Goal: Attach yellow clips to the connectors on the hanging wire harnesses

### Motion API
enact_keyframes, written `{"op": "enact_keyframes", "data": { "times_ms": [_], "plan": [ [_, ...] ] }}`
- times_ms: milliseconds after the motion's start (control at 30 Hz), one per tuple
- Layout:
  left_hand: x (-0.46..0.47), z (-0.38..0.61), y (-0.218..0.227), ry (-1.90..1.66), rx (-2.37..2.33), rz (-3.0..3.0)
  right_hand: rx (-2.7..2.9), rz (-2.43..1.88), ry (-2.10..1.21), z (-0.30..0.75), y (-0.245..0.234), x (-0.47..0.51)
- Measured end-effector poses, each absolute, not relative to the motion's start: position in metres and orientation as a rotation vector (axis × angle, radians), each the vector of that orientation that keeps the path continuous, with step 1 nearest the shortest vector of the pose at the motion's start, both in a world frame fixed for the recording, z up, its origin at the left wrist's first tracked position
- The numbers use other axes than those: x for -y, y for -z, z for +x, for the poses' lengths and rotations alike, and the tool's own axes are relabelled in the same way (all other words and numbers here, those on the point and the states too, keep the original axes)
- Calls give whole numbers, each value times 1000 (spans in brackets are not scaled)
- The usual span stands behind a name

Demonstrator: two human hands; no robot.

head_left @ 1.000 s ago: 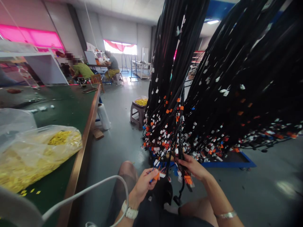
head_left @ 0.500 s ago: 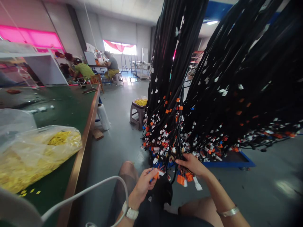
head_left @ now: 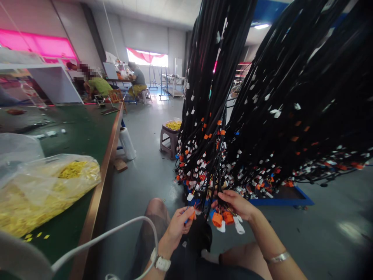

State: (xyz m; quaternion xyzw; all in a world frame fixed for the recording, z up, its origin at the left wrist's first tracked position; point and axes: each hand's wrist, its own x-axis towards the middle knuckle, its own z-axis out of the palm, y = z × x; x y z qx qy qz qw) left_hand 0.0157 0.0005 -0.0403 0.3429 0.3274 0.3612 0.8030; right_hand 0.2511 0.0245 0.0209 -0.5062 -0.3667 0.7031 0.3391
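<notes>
Connectors [head_left: 217,219] at the ends of the hanging black harness [head_left: 210,116] are dangling just above the person's lap, at the bottom of the bundle nearest the knees. The right hand [head_left: 237,206] is closing around a small bunch of wires, with orange and white connectors hanging below its fingers. The left hand [head_left: 179,223] is pinching a small orange piece [head_left: 191,215] between thumb and fingertips, just beside that bunch.

As I judge it, the handling is going best while the right hand is keeping its bunch apart from the neighbouring wires and presenting one connector at a time. The left hand should be gripping its piece lightly so nothing is snagging.

Counting:
- two hands working
- two orange connectors and about three white ones below the right hand
- one piece in the left hand
- one bag [head_left: 43,186] of yellow parts lying on the green table [head_left: 87,132]
- one stool [head_left: 170,138]
- two people [head_left: 138,79] sitting far behind

The harness wires are too many to count.
</notes>
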Motion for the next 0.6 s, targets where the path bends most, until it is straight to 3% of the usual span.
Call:
{"op": "enact_keyframes", "data": {
  "times_ms": [600],
  "plan": [
    [0,19,39,-785,-721,701,806,-1271,-1792,241,-15,-25]
  ]
}}
